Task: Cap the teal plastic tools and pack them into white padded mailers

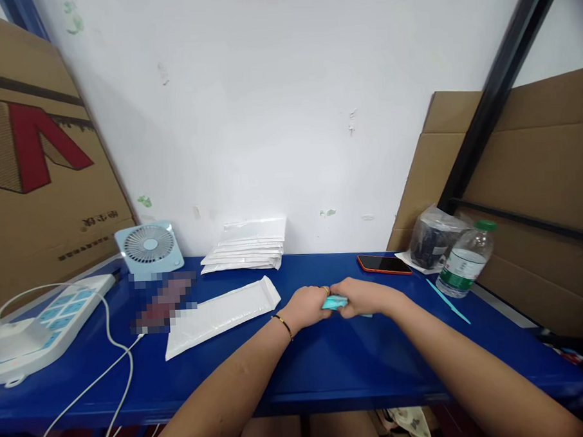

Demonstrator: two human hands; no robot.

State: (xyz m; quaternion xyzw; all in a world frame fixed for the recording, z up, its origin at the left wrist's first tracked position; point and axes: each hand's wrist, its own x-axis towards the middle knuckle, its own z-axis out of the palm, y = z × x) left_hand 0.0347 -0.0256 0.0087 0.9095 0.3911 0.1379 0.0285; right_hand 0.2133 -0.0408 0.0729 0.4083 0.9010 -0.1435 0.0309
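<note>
Both hands meet over the middle of the desk, around a small folded turquoise piece (334, 302) whose kind I cannot make out. My left hand (305, 307), with a ring on a finger and a dark bracelet at the wrist, is closed on its left side. My right hand (361, 296) pinches it from the right, and a little turquoise edge shows beneath that hand. Most of the piece is hidden by the fingers. To the left of my left hand lies a flat white padded envelope (223, 315).
Against the wall sits a stack of white envelopes (247, 246), with a light blue fan (150, 249) and power strip (59, 319) farther left. At right are a phone (384, 265), a bagged dark object (428, 241), a water bottle (465, 265) and a turquoise strip (447, 300).
</note>
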